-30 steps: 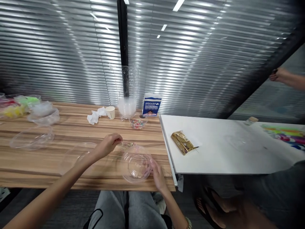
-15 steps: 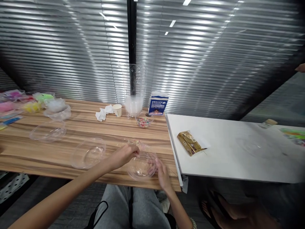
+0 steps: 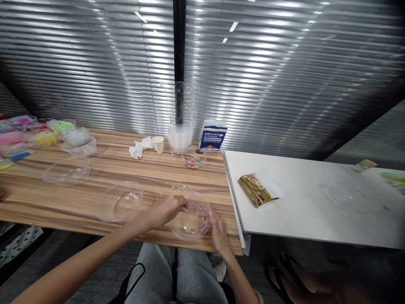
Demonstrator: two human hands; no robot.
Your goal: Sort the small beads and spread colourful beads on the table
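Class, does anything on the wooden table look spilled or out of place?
Coloured bits look scattered on the table beyond the left hand, whereas similar ones sit in a bowl. Crumpled white paper also lies by the cup.

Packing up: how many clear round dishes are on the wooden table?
5 visible: front dish by the right hand, middle dish to its left, outer dish farther left, rear dish behind that, dish of coloured bits near the back. Others may be nested or hidden.
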